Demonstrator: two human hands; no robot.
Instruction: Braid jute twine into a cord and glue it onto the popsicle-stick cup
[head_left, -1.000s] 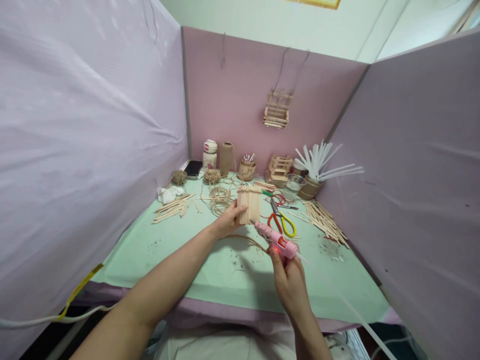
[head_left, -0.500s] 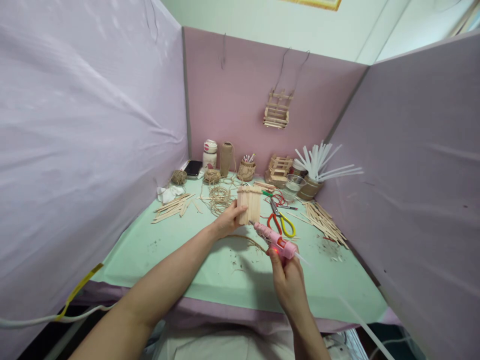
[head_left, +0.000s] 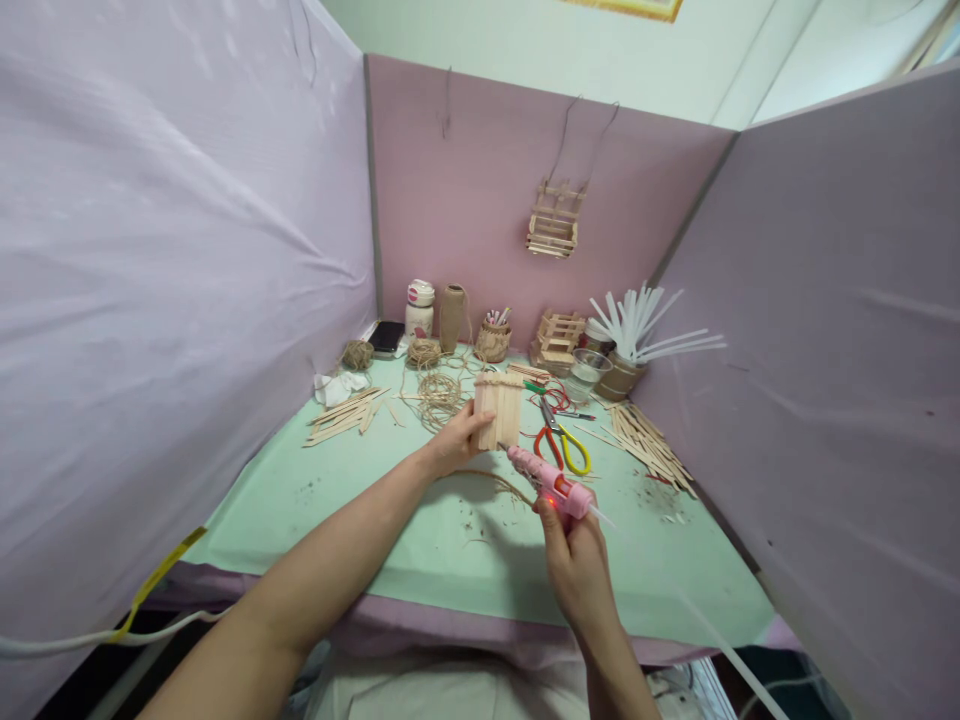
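Note:
My left hand (head_left: 455,440) grips the left side of a panel of pale wooden craft sticks (head_left: 506,415), its thumb across the front. Twine runs along the panel's top edge. In my right hand (head_left: 576,550) is a pink hot glue gun (head_left: 551,480), fingers wrapped around its handle and a small red light glowing. The gun's nozzle is at the panel's lower edge; whether it touches cannot be told. A clear glue stick pokes out of the gun's rear. Below the panel, a strand of twine (head_left: 491,477) stretches across between my hands.
Scissors with red and yellow handles (head_left: 562,445) lie right of the panel. Loose craft sticks lie at left (head_left: 346,415) and right (head_left: 651,445). Tangled twine (head_left: 439,400) lies behind my left hand. At the back stand a bottle (head_left: 419,312), a clear cup (head_left: 587,375) and a pot of glue sticks (head_left: 622,378).

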